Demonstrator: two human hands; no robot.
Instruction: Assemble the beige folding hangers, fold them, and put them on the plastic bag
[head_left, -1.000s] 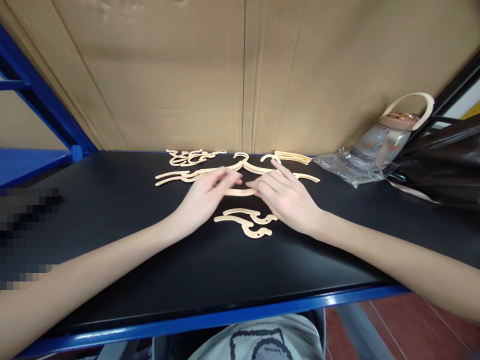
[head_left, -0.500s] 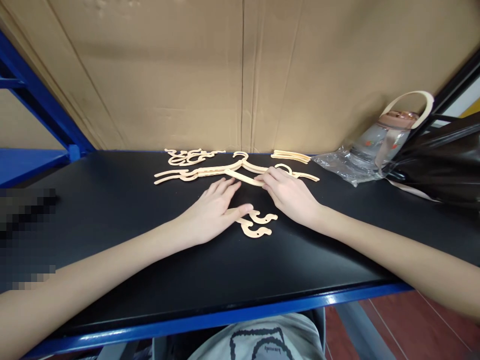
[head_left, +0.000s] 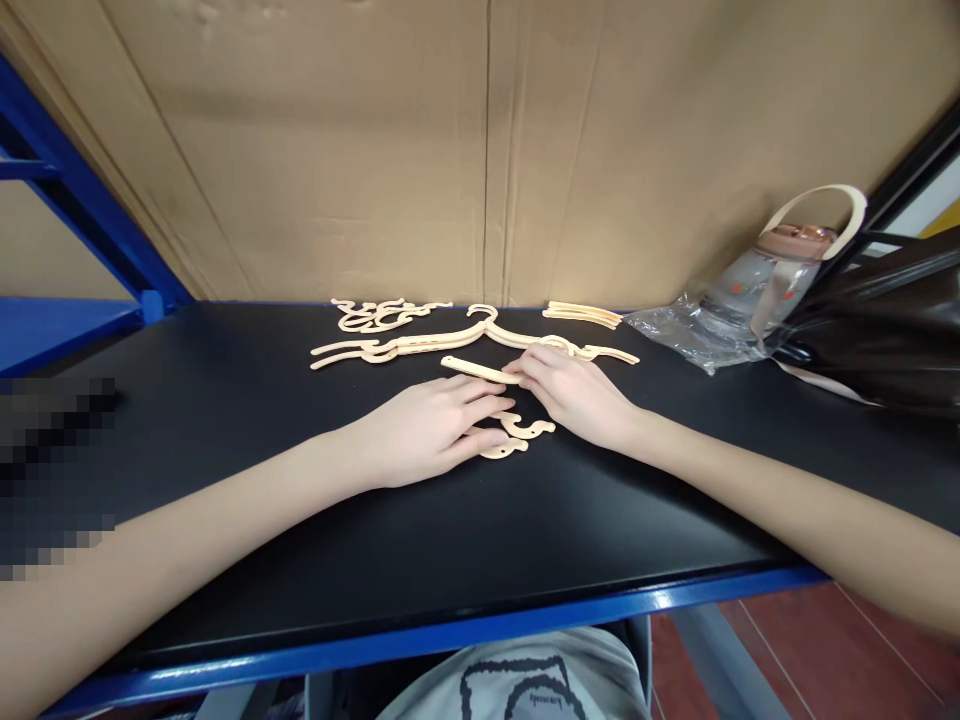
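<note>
My right hand (head_left: 574, 388) pinches the end of a pale, slightly curved hanger bar (head_left: 474, 370), its other end pointing left with a small hole. My left hand (head_left: 439, 432) is closed over the near end of a hook-ended hanger piece (head_left: 506, 450), thumb on it; the rest of that piece is hidden under the palm. A second hook-ended piece (head_left: 534, 430) lies just beyond, partly covered by the fingers. Behind both hands lies a joined folding clothes hanger (head_left: 435, 338) with its hook upright at the back.
Several loose hanger pieces (head_left: 375, 316) lie at the back left, and a few straight bars (head_left: 582, 314) at the back right. A clear bottle (head_left: 772, 285) with a handle leans on plastic wrap (head_left: 694, 332) at right, beside a black bag (head_left: 885, 320). Cardboard (head_left: 337, 150) closes off the back.
The bar in my right hand has come nearer and swung more level. My left hand has closed in on the hook-ended pieces, and the nearer one has shifted left and slightly away from me.
</note>
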